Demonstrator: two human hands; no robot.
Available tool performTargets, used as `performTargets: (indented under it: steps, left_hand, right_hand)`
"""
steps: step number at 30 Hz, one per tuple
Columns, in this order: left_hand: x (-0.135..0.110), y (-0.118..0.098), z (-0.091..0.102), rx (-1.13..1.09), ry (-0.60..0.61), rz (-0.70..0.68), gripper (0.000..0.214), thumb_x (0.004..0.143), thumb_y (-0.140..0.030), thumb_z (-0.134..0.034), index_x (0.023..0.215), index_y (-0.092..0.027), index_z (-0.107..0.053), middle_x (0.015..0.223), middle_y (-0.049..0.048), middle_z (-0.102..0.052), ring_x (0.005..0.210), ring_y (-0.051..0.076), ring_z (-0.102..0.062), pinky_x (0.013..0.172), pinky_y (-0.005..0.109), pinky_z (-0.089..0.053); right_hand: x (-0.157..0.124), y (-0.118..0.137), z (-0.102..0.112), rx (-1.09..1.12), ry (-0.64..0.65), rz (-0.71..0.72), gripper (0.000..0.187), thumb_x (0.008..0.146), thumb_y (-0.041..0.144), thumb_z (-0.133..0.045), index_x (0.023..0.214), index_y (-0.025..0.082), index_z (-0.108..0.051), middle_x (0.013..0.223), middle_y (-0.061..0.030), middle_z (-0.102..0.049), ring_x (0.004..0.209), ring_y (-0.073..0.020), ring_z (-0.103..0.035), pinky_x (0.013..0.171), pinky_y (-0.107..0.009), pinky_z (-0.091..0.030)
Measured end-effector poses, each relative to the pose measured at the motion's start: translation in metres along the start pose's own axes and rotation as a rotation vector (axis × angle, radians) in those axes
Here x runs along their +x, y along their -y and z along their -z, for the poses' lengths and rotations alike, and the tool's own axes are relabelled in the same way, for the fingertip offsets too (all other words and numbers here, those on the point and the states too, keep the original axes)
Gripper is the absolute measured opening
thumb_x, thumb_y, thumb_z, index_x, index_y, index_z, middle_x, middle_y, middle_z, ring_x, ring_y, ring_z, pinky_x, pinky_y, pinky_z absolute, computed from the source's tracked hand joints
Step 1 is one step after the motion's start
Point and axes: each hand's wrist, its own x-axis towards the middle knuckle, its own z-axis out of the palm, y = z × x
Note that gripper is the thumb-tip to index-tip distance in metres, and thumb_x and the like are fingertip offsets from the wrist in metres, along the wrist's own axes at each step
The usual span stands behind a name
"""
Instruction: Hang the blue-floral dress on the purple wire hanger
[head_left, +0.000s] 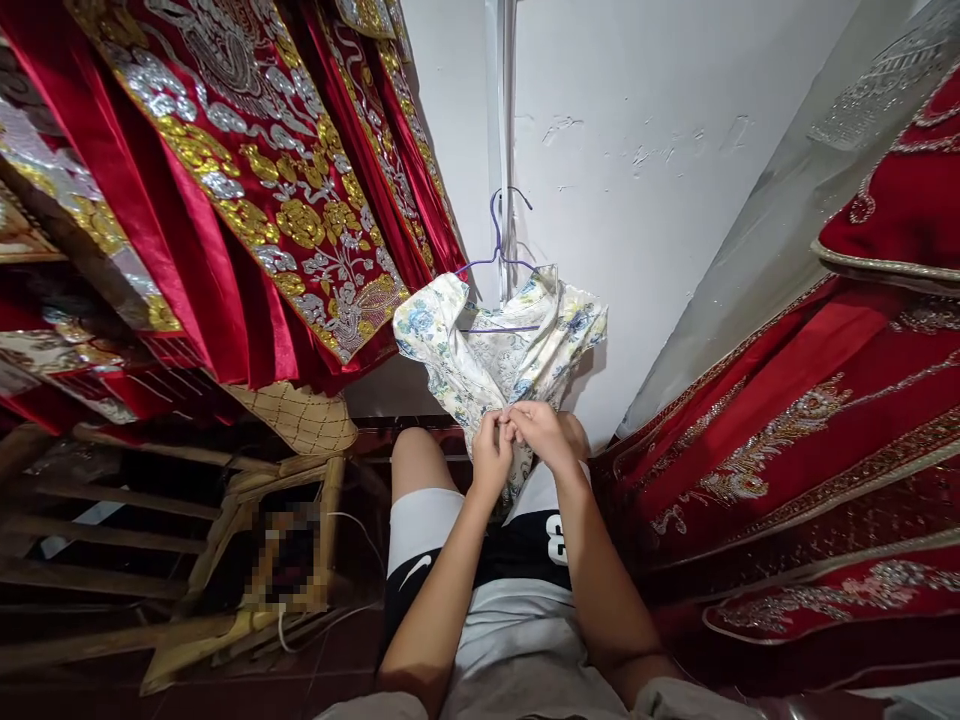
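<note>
The left hand (491, 455) and the right hand (545, 436) touch each other, and their fingers are closed, pinching the front of the floral garment (480, 352). Just above the fingers it hangs on a purple hanger (496, 250) against the white wall (637, 200). Red embroidered cloths (247, 180) hang well apart on both sides

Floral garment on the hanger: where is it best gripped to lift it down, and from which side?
Likely by the neck of the purple wire hanger, from the front and below: it stands bare above the collar, while the floral garment hangs limp against the wall.
</note>
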Motion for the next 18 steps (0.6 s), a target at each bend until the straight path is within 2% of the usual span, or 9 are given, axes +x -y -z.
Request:
performTargets:
  steps: [2,5,9,12,14,16,18]
  left_hand:
    - [0.005,-0.005,0.001,0.011,0.049,0.036,0.017,0.102,-0.029,-0.043,0.099,-0.02,-0.057,0.089,0.0051,-0.066,0.083,0.019,-0.064,0.077,0.029,-0.047]
    - [0.004,-0.007,0.0,0.037,0.134,0.098,0.018,0.103,-0.031,-0.042,0.093,-0.021,-0.053,0.079,0.0019,-0.06,0.074,0.018,-0.059,0.072,0.027,-0.043]
    - [-0.007,0.002,-0.007,0.046,0.248,0.143,0.015,0.102,-0.029,-0.041,0.091,-0.022,-0.049,0.074,-0.0011,-0.054,0.067,0.016,-0.053,0.069,0.027,-0.039]
    - [-0.006,0.008,-0.004,0.007,0.333,0.148,0.014,0.101,-0.028,-0.042,0.09,-0.022,-0.048,0.071,-0.0023,-0.051,0.065,0.016,-0.051,0.068,0.027,-0.039]
    - [0.011,0.005,0.007,-0.023,0.383,0.121,0.015,0.1,-0.029,-0.045,0.089,-0.021,-0.051,0.074,-0.0006,-0.055,0.069,0.016,-0.054,0.07,0.027,-0.043]
    - [0.042,-0.008,0.022,-0.049,0.362,0.043,0.015,0.101,-0.03,-0.049,0.097,-0.02,-0.059,0.086,0.0034,-0.064,0.08,0.018,-0.061,0.077,0.029,-0.048]
    - [0.085,-0.03,0.037,-0.08,0.184,-0.056,0.027,0.103,-0.033,-0.05,0.126,-0.02,-0.058,0.098,0.0056,-0.069,0.087,0.018,-0.065,0.084,0.032,-0.051]
  right_hand:
    - [0.018,0.02,0.004,0.064,-0.083,0.036,0.017,0.076,0.031,-0.061,0.07,0.017,-0.068,0.052,0.0025,-0.059,0.044,-0.0082,-0.044,0.046,-0.022,-0.033]
    - [0.058,0.066,0.007,0.112,-0.22,0.106,0.018,0.081,0.029,-0.063,0.069,0.016,-0.067,0.05,0.0027,-0.058,0.042,-0.0061,-0.041,0.044,-0.02,-0.03]
    - [0.103,0.124,0.003,0.112,-0.273,0.205,0.021,0.087,0.023,-0.063,0.068,0.015,-0.064,0.052,0.002,-0.059,0.041,-0.004,-0.041,0.042,-0.016,-0.028]
    - [0.108,0.141,-0.002,0.096,-0.27,0.263,0.022,0.091,0.025,-0.061,0.072,0.015,-0.065,0.053,0.0025,-0.06,0.041,-0.0037,-0.04,0.04,-0.016,-0.026]
    - [0.1,0.141,-0.004,0.051,-0.203,0.301,0.021,0.091,0.025,-0.062,0.073,0.015,-0.065,0.054,0.0026,-0.06,0.041,-0.0042,-0.042,0.041,-0.016,-0.029]
    - [0.089,0.137,-0.004,0.0,-0.159,0.332,0.02,0.09,0.025,-0.063,0.072,0.016,-0.064,0.053,0.003,-0.059,0.042,-0.005,-0.043,0.043,-0.017,-0.032]
    - [0.081,0.135,-0.003,-0.039,-0.159,0.366,0.022,0.09,0.023,-0.062,0.069,0.016,-0.063,0.052,0.0032,-0.058,0.043,-0.006,-0.044,0.045,-0.018,-0.035]
